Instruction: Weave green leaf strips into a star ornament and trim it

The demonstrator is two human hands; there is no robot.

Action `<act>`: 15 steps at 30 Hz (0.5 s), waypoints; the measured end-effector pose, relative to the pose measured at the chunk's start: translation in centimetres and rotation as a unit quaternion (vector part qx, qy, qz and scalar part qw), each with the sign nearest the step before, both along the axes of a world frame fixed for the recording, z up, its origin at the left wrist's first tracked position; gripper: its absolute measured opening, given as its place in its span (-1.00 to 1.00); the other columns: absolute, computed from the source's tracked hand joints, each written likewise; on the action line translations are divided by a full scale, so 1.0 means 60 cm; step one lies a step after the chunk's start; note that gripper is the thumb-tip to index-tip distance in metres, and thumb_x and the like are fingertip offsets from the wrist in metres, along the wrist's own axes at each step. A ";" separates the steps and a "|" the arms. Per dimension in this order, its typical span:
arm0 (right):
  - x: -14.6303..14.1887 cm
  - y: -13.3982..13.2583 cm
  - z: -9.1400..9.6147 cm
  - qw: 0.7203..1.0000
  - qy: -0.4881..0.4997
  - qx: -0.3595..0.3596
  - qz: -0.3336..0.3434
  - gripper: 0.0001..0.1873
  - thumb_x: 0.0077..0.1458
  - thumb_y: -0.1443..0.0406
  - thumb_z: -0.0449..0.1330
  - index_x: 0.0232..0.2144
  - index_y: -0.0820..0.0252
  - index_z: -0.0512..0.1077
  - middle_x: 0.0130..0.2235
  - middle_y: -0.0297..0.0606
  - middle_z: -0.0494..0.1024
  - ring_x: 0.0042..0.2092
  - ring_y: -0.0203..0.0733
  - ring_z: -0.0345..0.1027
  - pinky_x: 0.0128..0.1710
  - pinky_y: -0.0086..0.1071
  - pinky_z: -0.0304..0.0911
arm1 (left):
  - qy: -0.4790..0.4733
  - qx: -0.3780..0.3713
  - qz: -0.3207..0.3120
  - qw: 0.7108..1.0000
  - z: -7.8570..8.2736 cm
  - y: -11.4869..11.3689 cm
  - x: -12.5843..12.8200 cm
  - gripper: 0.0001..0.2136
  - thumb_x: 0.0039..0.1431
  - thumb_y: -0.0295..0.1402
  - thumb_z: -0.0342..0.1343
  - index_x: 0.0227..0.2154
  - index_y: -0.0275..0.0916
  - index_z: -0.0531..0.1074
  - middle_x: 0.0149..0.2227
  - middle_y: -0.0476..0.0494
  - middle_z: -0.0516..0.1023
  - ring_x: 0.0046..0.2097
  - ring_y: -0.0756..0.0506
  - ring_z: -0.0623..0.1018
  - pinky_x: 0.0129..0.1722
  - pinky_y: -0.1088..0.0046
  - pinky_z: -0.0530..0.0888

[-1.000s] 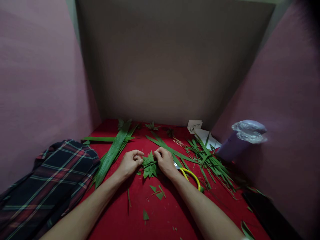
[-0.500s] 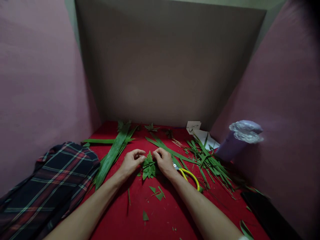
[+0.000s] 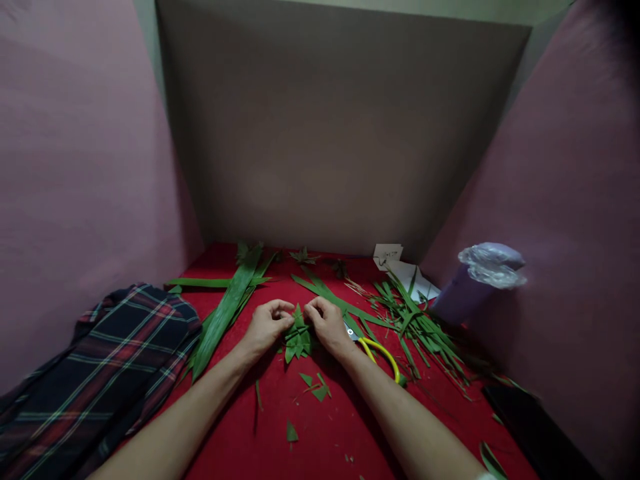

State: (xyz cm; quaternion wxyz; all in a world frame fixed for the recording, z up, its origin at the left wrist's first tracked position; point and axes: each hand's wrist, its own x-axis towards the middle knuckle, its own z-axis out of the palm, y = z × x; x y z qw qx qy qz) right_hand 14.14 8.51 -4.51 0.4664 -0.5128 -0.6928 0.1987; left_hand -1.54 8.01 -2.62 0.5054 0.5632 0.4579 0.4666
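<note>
Between my two hands is a green star made of folded leaf strips [image 3: 299, 337], its points spread over the red cloth. My left hand [image 3: 269, 325] pinches its left edge, thumb and fingertips close together. On the other side my right hand [image 3: 327, 323] grips the upper right part of the star with curled fingers, which hide that edge. Scissors with yellow handles [image 3: 383, 355] lie just right of my right wrist, their blades partly covered by the hand. Small cut leaf scraps [image 3: 319, 388] are scattered in front of the star.
Long leaves [image 3: 230, 307] lie on the red cloth [image 3: 225, 427] at left, beside a plaid garment [image 3: 120, 360]. A pile of narrow leaf strips [image 3: 420, 327] is at right, near white papers [image 3: 410, 280], a plastic-topped purple roll [image 3: 465, 287] and a black flat object [image 3: 535, 427].
My left hand has moved slightly right, closer to the star's upper tip. The right hand stays almost in place, and the view has shifted a little.
</note>
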 end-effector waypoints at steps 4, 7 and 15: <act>0.000 -0.002 0.002 1.000 -0.007 -0.005 -0.004 -0.76 0.09 0.29 0.03 -0.59 0.17 0.34 -0.53 -0.36 0.43 -0.42 -0.27 0.27 -0.39 -0.47 0.11 | 0.002 -0.003 0.005 1.000 0.001 -0.002 0.000 -0.74 -0.26 -0.40 0.21 -0.41 -0.35 0.40 -0.62 0.05 0.41 -0.58 0.04 0.34 -0.54 0.50 0.25; 0.000 -0.003 0.003 1.000 -0.011 -0.009 -0.008 -0.76 0.08 0.30 0.03 -0.59 0.17 0.35 -0.53 -0.35 0.44 -0.42 -0.27 0.27 -0.40 -0.47 0.11 | 0.003 -0.006 0.006 1.000 0.001 -0.002 -0.001 -0.74 -0.27 -0.40 0.21 -0.40 -0.34 0.39 -0.63 0.06 0.40 -0.59 0.04 0.34 -0.55 0.51 0.24; 0.000 -0.003 0.002 1.000 -0.011 -0.015 -0.012 -0.77 0.08 0.29 0.04 -0.59 0.16 0.34 -0.52 -0.35 0.44 -0.43 -0.27 0.27 -0.40 -0.46 0.11 | 0.007 -0.008 0.011 1.000 0.003 -0.005 0.000 -0.73 -0.28 -0.37 0.22 -0.42 -0.33 0.39 -0.65 0.07 0.39 -0.60 0.04 0.33 -0.55 0.51 0.23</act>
